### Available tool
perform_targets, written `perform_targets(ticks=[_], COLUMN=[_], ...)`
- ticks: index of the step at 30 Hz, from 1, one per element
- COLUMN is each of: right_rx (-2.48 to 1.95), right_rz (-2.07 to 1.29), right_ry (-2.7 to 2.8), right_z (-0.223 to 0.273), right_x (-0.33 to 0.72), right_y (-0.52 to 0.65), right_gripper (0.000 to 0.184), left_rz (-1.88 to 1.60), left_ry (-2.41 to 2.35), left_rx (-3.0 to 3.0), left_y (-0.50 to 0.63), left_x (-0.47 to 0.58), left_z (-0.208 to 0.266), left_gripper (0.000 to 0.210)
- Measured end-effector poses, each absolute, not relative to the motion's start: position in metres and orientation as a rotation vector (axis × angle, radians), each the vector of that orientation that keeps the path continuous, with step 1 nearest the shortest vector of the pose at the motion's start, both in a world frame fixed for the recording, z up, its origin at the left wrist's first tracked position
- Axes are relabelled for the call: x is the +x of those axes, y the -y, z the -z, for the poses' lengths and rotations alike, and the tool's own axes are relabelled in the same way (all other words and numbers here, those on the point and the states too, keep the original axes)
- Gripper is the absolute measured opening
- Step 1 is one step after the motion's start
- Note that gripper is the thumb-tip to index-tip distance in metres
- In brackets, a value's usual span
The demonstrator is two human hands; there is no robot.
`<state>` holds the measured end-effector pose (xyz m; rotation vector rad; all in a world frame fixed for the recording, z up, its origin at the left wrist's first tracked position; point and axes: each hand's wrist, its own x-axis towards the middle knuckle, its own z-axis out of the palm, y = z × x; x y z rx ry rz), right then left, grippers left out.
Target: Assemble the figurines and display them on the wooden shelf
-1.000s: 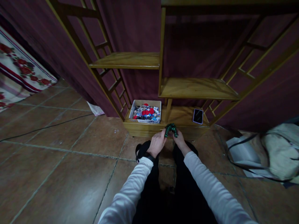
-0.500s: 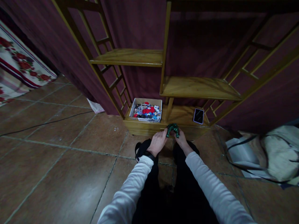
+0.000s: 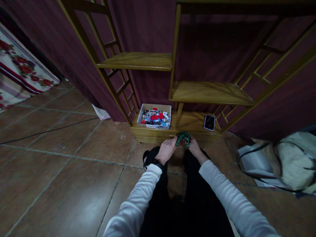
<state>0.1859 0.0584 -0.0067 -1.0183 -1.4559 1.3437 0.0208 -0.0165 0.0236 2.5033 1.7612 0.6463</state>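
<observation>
A shiny dark green figurine (image 3: 183, 137), arched in shape, is held up between my two hands in front of the low shelf; its exact kind is too small to tell. My left hand (image 3: 167, 149) grips its left end with the fingers closed. On the other end, my right hand (image 3: 194, 147) has its fingers closed too, partly hidden behind the figurine. Just beyond my left hand stands a white cardboard box (image 3: 158, 126) full of small red, blue, white and black pieces.
The wooden shelf unit (image 3: 209, 92) rises ahead against a purple curtain. A phone (image 3: 209, 122) lies on its bottom board at the right. Bags (image 3: 296, 161) sit on the floor at right; a black cable (image 3: 49, 131) crosses the tiles at left.
The green figurine has turned slightly and shifted a little to the right in my hands. My right hand and forearm have moved slightly right; my left hand is nearly still.
</observation>
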Motion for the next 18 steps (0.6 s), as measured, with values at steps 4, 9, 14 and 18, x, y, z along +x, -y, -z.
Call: perform_targets(ticks=[4, 9, 14, 18], right_rx=[-1.034, -1.035, -1.025, -0.992], right_rz=[-1.413, -1.33, -1.3, -1.271], right_ry=[1.416, 1.469, 1.522, 1.521], right_z=[0.004, 0.005, 0.01, 0.013], right_x=[0.187, 0.196, 0.209, 0.212], right_y=[-0.057, -0.06, -0.063, -0.061], right_gripper=[0.043, 0.042, 0.046, 0.047], left_rz=[-0.662, -0.649, -0.626, -0.577], left_ry=[-1.748, -1.721, -1.682, -1.68], left_rx=[2.516, 2.549, 2.639, 2.688], left_y=[0.019, 0.021, 0.022, 0.021], left_x=[0.019, 0.021, 0.025, 0.029], left_z=[-0.026, -0.029, -0.029, -0.032], left_gripper=[0.048, 0.045, 0.043, 0.04])
